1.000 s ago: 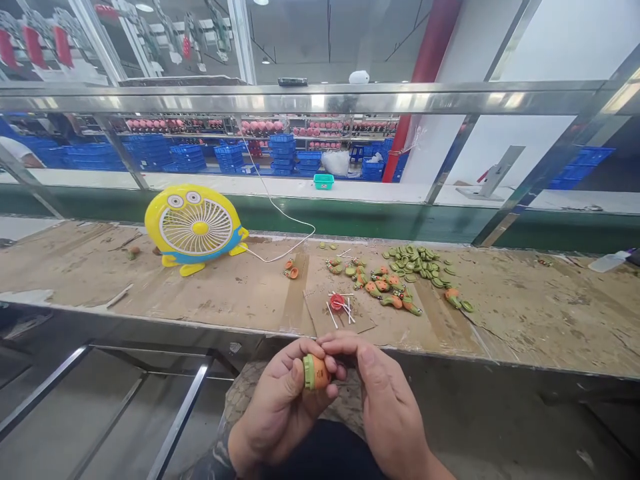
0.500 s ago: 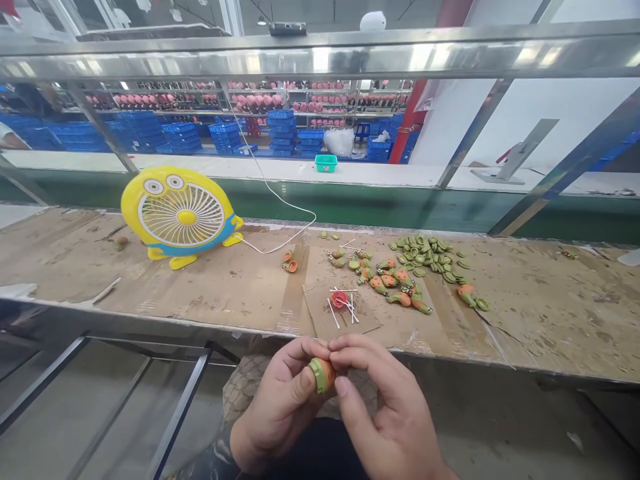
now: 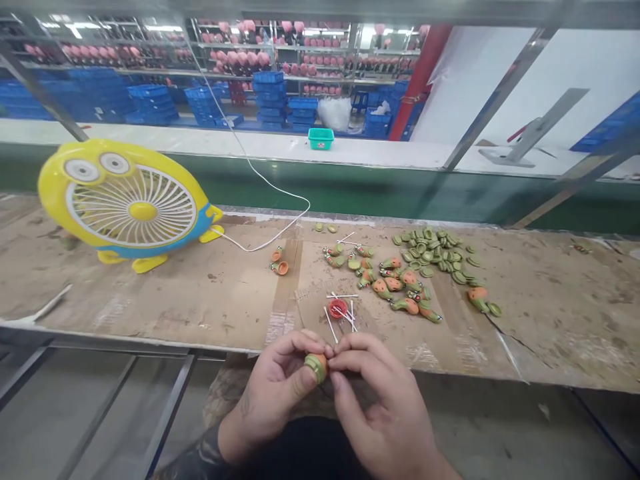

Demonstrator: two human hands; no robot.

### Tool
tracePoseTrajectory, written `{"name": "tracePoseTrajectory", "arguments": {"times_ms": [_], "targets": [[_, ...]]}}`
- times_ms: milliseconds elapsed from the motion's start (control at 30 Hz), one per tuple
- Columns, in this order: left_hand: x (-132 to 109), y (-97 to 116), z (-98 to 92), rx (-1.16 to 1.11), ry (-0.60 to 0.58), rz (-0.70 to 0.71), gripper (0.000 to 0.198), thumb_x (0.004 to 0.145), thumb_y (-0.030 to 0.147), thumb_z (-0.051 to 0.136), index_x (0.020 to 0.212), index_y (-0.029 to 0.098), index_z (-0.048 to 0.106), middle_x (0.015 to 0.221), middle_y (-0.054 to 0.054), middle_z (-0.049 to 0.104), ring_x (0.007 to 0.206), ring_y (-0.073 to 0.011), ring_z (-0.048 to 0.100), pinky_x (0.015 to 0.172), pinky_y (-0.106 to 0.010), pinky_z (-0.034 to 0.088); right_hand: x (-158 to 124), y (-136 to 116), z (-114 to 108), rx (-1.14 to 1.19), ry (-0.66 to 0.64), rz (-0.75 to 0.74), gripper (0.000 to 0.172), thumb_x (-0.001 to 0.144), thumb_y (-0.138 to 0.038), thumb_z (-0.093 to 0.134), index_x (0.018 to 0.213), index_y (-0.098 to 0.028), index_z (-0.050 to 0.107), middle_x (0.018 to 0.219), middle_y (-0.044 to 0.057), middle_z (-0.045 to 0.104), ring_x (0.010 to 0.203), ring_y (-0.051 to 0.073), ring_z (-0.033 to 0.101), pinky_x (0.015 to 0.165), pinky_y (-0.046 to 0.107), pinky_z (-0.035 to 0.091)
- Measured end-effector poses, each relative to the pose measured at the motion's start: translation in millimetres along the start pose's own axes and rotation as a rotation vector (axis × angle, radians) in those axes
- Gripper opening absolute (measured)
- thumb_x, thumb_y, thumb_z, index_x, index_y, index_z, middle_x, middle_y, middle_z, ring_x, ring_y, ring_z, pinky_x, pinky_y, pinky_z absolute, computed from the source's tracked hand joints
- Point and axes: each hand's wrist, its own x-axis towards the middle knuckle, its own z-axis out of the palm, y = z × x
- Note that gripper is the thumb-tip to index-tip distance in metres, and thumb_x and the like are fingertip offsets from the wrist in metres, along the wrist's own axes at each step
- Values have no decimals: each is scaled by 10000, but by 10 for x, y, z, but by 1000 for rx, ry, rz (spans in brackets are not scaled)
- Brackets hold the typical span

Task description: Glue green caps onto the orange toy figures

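Left hand [image 3: 273,393] pinches a small orange-and-green toy piece [image 3: 317,366] between thumb and fingers, below the near edge of the workbench [image 3: 200,300]; right hand [image 3: 385,407] closes fingertips on the piece's right side; both grips narrow, holding it. On the bench: red cap with white sticks [image 3: 339,309], heap of green and orange parts [image 3: 415,273], yellow fan [image 3: 125,207] far left.

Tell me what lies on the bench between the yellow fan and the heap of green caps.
In the head view, between the yellow fan and the green caps: a white cable, two orange pieces, then small orange-green toys.
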Motion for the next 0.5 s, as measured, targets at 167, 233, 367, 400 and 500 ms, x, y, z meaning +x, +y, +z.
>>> {"name": "tracePoseTrajectory", "arguments": {"times_ms": [167, 233, 367, 400, 500], "targets": [[153, 31, -85, 119, -37, 28, 165, 897, 238, 811, 1062, 244, 805, 1052, -51, 723, 1041, -157, 684, 925, -227, 561, 80, 106, 80, -5, -6, 92, 170, 873, -80, 587, 874, -201, 706, 919, 52, 670, 839, 151, 710, 755, 238, 598], [199, 37, -106, 144, -49, 38, 175, 896, 235, 811, 1070, 251, 804, 1056, -50, 721, 1050, -158, 687, 936, -228, 563, 106, 134, 95, -9, 2, 99, 174, 867, -75, 584, 863, -202, 703, 910, 46, 674, 841, 148, 709, 759, 236, 595], [257, 36, -165, 212, -78, 35, 196, 903, 223, 801, 1094, 269, 799, 1081, -51, 712, 1073, -164, 694, 955, -239, 568, 150, 175, 94, -15, 0, 107, 175, 852, -60, 599, 852, -200, 705, 913, 40, 692, 853, 139, 714, 775, 220, 588], [269, 40, -182, 237, -87, 29, 199, 905, 222, 798, 1097, 274, 799, 1088, -52, 707, 1075, -166, 697, 952, -241, 571, 160, 186, 89, -16, -5, 111, 176, 853, -57, 603, 847, -199, 708, 913, 38, 697, 854, 135, 716, 779, 214, 585], [314, 72, -232, 361, -125, 21, 203, 916, 231, 784, 1110, 290, 794, 1100, -54, 701, 1067, -176, 705, 933, -253, 582, 186, 230, 68, -29, -36, 130, 182, 864, -59, 607, 834, -200, 718, 910, 33, 711, 846, 128, 719, 773, 204, 572]]}}
